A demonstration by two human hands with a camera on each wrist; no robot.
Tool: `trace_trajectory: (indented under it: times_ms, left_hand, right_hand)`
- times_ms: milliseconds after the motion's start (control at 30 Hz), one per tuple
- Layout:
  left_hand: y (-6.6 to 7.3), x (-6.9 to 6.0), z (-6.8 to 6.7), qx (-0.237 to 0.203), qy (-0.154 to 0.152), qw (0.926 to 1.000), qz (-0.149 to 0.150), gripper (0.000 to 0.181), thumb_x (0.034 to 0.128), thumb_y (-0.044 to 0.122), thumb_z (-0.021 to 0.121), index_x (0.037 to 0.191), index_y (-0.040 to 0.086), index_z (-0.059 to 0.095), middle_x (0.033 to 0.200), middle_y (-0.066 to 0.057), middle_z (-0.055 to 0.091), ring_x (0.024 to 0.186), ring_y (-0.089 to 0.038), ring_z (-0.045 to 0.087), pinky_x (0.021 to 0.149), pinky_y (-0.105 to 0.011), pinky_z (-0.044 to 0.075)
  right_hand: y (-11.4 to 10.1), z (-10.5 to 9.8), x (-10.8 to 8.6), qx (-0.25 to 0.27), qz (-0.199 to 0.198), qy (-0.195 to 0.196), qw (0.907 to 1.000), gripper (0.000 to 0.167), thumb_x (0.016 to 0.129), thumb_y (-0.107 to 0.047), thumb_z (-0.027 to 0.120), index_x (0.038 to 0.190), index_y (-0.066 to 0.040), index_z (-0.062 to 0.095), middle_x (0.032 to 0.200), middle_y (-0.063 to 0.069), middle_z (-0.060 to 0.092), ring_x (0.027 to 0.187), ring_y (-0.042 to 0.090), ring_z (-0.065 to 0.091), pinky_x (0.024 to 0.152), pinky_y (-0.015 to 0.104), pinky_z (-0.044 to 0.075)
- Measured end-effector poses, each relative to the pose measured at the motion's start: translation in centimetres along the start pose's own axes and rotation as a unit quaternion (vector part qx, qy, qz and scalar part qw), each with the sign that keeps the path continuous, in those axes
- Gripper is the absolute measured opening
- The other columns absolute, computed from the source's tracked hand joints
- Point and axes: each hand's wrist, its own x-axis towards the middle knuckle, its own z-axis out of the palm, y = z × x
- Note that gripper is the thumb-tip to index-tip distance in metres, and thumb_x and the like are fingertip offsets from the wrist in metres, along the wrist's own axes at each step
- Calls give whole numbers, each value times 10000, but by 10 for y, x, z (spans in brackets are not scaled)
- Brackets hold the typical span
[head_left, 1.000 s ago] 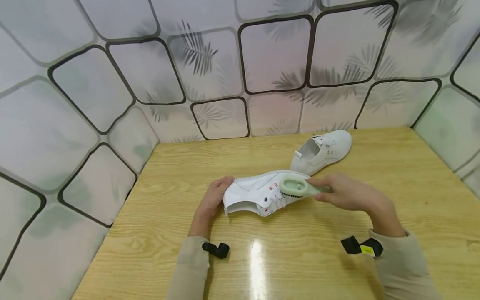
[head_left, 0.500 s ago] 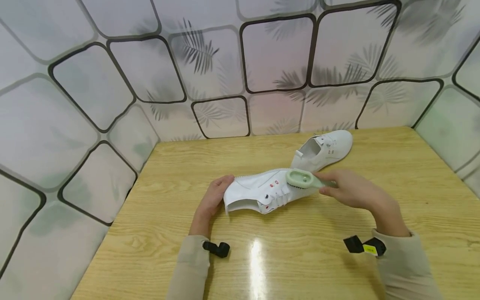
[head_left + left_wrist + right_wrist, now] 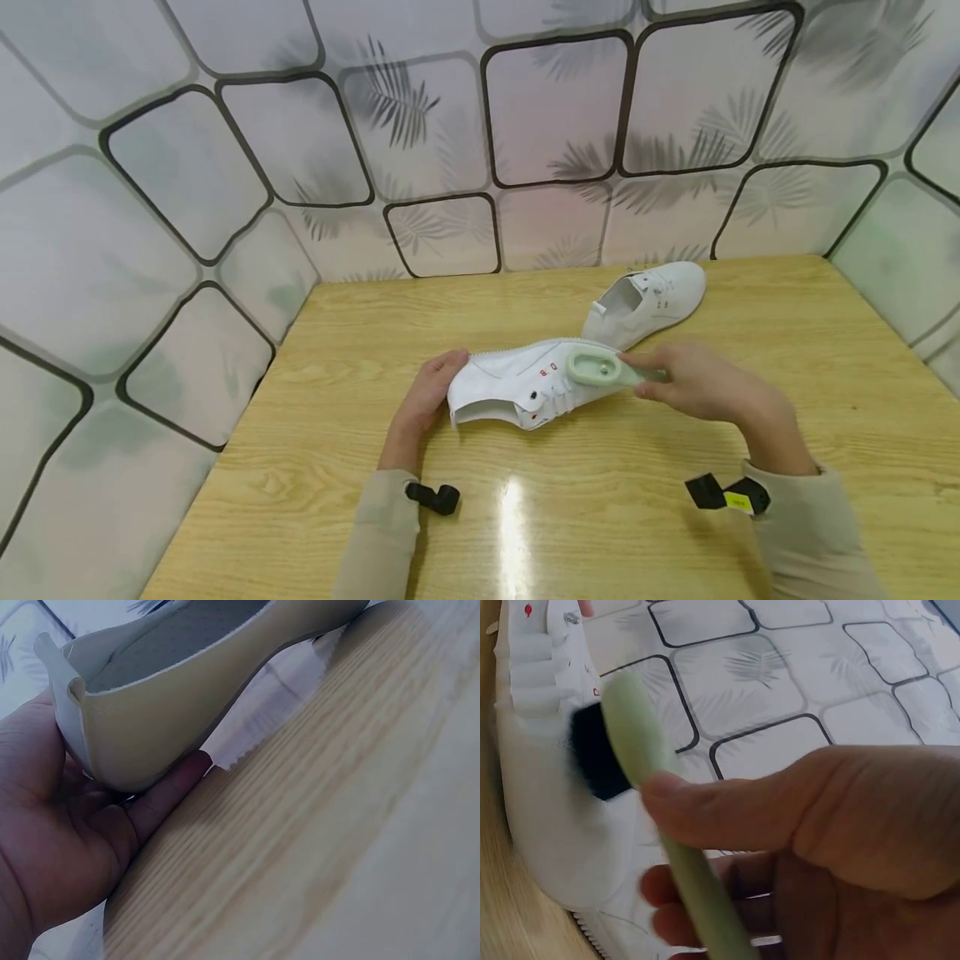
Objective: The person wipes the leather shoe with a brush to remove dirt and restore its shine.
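A white lace-up shoe (image 3: pixel 495 387) lies tilted on its side on the wooden table, its opening facing the person. At the heel my left hand (image 3: pixel 426 398) grips it; the left wrist view has the fingers (image 3: pixel 169 796) under the heel and the thumb side behind. My right hand (image 3: pixel 701 383) holds a light green brush (image 3: pixel 594 367) by its handle. In the right wrist view the thumb lies along the handle, and the dark bristles (image 3: pixel 598 750) meet the shoe's upper between laces and toe.
A second white shoe (image 3: pixel 671 292) stands upright farther back, close behind the toe of the first. Patterned cloth walls (image 3: pixel 442 158) rise at the back and sides of the wooden table (image 3: pixel 337 500).
The brush has shifted back and forth over the shoe's upper, toward the toe and then slightly back toward the laces. The left hand and the shoe stay nearly still.
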Motion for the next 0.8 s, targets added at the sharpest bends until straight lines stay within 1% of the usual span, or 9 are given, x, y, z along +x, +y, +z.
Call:
trace_trajectory:
  times_ms: [33, 100, 167, 267, 333, 400, 467, 633, 800]
  left_hand:
    - [0, 0, 0, -20, -14, 10000, -2, 370, 1029, 331, 543, 1099, -6, 681, 918, -9, 664, 808, -123, 606, 735, -265, 501]
    - [0, 0, 0, -52, -22, 10000, -19, 370, 1030, 330, 543, 1098, -7, 679, 914, -8, 664, 808, -124, 606, 738, -266, 500]
    - [0, -1, 0, -70, 0, 10000, -24, 369, 1031, 329, 542, 1101, -6, 680, 913, -3, 665, 809, -123, 606, 740, -265, 498]
    - [1, 0, 1, -72, 36, 10000, -29, 377, 1032, 326, 540, 1121, -15, 677, 914, 1, 667, 809, -120, 606, 741, -261, 496]
    - [0, 0, 1, -70, 47, 10000, -26, 370, 1029, 325, 546, 1112, -9, 683, 909, 2, 667, 803, -118, 604, 733, -259, 496]
    - [0, -1, 1, -95, 3, 9999, -41, 368, 1030, 327, 542, 1114, -1, 685, 916, -6, 671, 806, -121, 608, 735, -261, 499]
    - [0, -1, 1, -103, -22, 9999, -28, 369, 1029, 332, 541, 1126, 6, 686, 935, -10, 676, 823, -122, 614, 745, -265, 502]
    - [0, -1, 1, -86, -42, 10000, 18, 382, 1027, 348, 542, 1127, 9, 686, 938, -16, 679, 835, -127, 619, 752, -275, 507]
    - [0, -2, 1, -189, -43, 9998, -41, 348, 1024, 334, 550, 1086, 23, 694, 906, -7, 674, 808, -121, 611, 734, -268, 504]
  right_hand:
    - [-1, 0, 0, 50, -53, -102, 9999, 463, 924, -172, 702, 1353, -29, 601, 1211, 174, 674, 975, 206, 612, 837, 446, 514]
    - [-2, 0, 0, 101, -146, -188, 9997, 458, 927, -174, 700, 1350, -28, 605, 1219, 158, 673, 992, 206, 616, 842, 437, 514]
    - [-2, 0, 0, 61, -120, -45, 9999, 463, 934, -164, 689, 1361, -15, 590, 1233, 175, 664, 1030, 251, 630, 867, 460, 512]
    - [-1, -1, -1, -16, 29, 191, 9998, 464, 936, -161, 688, 1366, -19, 586, 1263, 201, 647, 1141, 350, 611, 922, 546, 483]
    - [0, 0, -1, -49, 40, 20, 10000, 469, 938, -183, 687, 1369, -27, 585, 1268, 212, 639, 1133, 333, 611, 921, 539, 484]
    - [-1, 1, 0, 76, -25, -304, 9995, 466, 940, -199, 685, 1367, -38, 590, 1267, 197, 641, 1098, 279, 609, 910, 509, 493]
    - [-1, 1, 0, 171, -123, -476, 9986, 459, 946, -202, 678, 1364, -35, 592, 1273, 190, 639, 1094, 253, 600, 904, 492, 499]
    - [0, 1, -1, 302, -121, -87, 9994, 433, 943, -129, 671, 1350, -1, 595, 1265, 184, 649, 1149, 328, 606, 925, 533, 492]
    - [0, 2, 0, 402, -106, -301, 9987, 443, 952, -156, 666, 1362, -8, 585, 1308, 193, 622, 1167, 316, 589, 930, 520, 493]
